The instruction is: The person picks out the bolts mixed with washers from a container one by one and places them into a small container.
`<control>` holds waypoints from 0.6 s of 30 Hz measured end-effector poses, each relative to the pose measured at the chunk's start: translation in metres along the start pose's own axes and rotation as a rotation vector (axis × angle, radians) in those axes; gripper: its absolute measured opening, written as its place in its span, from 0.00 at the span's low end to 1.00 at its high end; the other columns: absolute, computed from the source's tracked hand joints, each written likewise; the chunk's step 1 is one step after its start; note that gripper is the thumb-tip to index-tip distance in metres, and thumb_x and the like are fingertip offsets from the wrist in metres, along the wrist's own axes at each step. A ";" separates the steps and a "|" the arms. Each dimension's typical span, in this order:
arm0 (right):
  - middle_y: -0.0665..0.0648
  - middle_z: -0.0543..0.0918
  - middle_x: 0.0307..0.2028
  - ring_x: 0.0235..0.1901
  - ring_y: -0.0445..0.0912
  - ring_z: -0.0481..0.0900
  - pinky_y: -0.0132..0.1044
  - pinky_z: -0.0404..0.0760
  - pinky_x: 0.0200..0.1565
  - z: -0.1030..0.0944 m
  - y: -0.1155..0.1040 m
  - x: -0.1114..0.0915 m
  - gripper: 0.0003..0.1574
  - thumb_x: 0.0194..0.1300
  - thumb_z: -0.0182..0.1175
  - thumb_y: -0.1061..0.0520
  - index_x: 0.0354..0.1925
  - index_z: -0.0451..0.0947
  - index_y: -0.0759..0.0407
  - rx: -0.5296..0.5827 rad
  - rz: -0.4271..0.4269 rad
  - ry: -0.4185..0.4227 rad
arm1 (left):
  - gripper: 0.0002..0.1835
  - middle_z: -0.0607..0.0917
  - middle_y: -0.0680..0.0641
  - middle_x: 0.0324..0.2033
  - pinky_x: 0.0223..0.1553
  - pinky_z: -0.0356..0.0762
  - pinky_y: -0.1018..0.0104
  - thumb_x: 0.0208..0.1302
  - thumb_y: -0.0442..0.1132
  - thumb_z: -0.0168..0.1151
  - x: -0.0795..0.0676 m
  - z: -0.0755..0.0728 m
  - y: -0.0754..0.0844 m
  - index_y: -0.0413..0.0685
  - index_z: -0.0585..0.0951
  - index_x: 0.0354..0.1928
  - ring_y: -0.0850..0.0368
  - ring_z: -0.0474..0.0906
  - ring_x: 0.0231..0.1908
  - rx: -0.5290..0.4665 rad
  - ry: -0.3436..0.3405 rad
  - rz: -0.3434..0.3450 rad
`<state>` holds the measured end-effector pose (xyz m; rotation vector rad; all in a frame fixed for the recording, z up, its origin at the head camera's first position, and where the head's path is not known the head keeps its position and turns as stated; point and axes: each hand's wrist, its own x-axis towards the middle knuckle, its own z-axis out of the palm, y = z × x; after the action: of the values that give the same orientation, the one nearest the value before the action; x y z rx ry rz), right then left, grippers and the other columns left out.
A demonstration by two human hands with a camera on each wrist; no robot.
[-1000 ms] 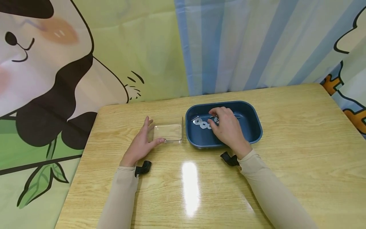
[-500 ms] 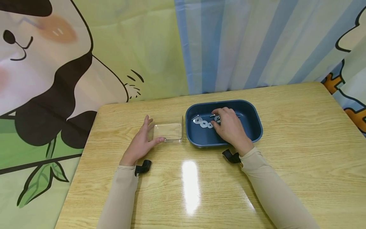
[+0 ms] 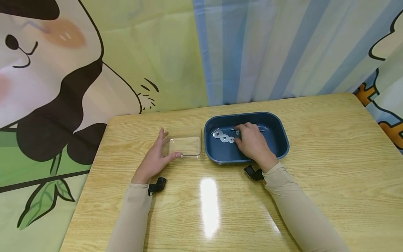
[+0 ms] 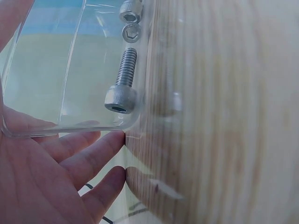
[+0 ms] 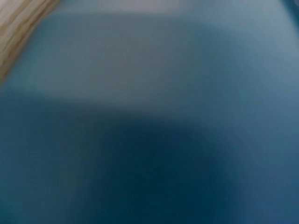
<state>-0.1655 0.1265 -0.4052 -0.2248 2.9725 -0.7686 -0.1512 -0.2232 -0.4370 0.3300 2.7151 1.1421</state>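
My left hand spans the left end of a clear plastic box, its fingers fairly straight and the thumb on the near edge. Inside the box, the left wrist view shows a socket-head screw and other screw heads. My right hand reaches down into a blue tray, thumb and index finger apart over a washer. Some of its fingertips are hidden. Just left of the thumb lie a small washer, a larger washer and another washer.
A thin metal pin or screw lies at the tray's left end. Other thin metal pieces show around the right hand. Box and tray stand close together on a wooden table. A printed curtain hangs behind. The right wrist view is blurred blue.
My right hand has lowered slightly in the tray and its thumb and index finger have drawn a little closer together. The left hand and the clear box stay in place.
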 end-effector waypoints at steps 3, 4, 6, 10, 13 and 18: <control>0.70 0.74 0.58 0.59 0.63 0.69 0.57 0.74 0.56 0.002 0.000 0.000 0.26 0.69 0.65 0.58 0.61 0.77 0.68 -0.012 0.004 -0.013 | 0.62 0.54 0.48 0.78 0.71 0.52 0.37 0.62 0.66 0.65 -0.001 0.000 0.000 0.66 0.27 0.78 0.42 0.53 0.75 0.002 0.000 0.001; 0.70 0.74 0.58 0.59 0.63 0.69 0.57 0.74 0.56 0.002 0.001 0.001 0.25 0.69 0.65 0.58 0.61 0.77 0.68 -0.014 0.005 -0.013 | 0.62 0.54 0.48 0.78 0.70 0.52 0.37 0.62 0.66 0.65 -0.001 0.000 0.000 0.67 0.27 0.78 0.42 0.53 0.75 0.004 0.001 0.003; 0.70 0.74 0.58 0.59 0.63 0.69 0.57 0.74 0.56 0.003 0.001 0.001 0.25 0.69 0.64 0.58 0.61 0.77 0.68 -0.021 0.007 -0.017 | 0.62 0.54 0.48 0.78 0.70 0.52 0.37 0.62 0.66 0.64 -0.001 0.000 0.000 0.66 0.27 0.78 0.42 0.53 0.75 0.007 0.002 0.007; 0.71 0.73 0.59 0.59 0.63 0.68 0.57 0.73 0.57 0.004 0.002 0.001 0.27 0.69 0.64 0.57 0.62 0.76 0.68 -0.040 0.014 -0.048 | 0.62 0.54 0.47 0.78 0.70 0.52 0.36 0.62 0.66 0.64 -0.001 0.000 0.000 0.66 0.27 0.78 0.42 0.53 0.75 0.007 0.003 0.012; 0.71 0.72 0.60 0.59 0.64 0.67 0.58 0.73 0.58 0.005 0.002 0.001 0.27 0.69 0.64 0.57 0.63 0.76 0.68 -0.050 0.018 -0.065 | 0.62 0.54 0.48 0.78 0.70 0.52 0.36 0.63 0.66 0.64 -0.002 0.000 0.000 0.66 0.27 0.78 0.42 0.53 0.75 0.003 0.003 0.013; 0.72 0.72 0.58 0.57 0.64 0.67 0.57 0.73 0.56 0.005 0.002 0.001 0.27 0.69 0.64 0.59 0.62 0.76 0.69 -0.047 0.029 -0.044 | 0.62 0.54 0.47 0.78 0.70 0.52 0.36 0.62 0.66 0.64 -0.002 0.000 0.001 0.65 0.28 0.78 0.42 0.53 0.75 0.000 0.007 0.013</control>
<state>-0.1667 0.1255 -0.4108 -0.1984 2.9477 -0.6829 -0.1495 -0.2228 -0.4366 0.3451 2.7230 1.1489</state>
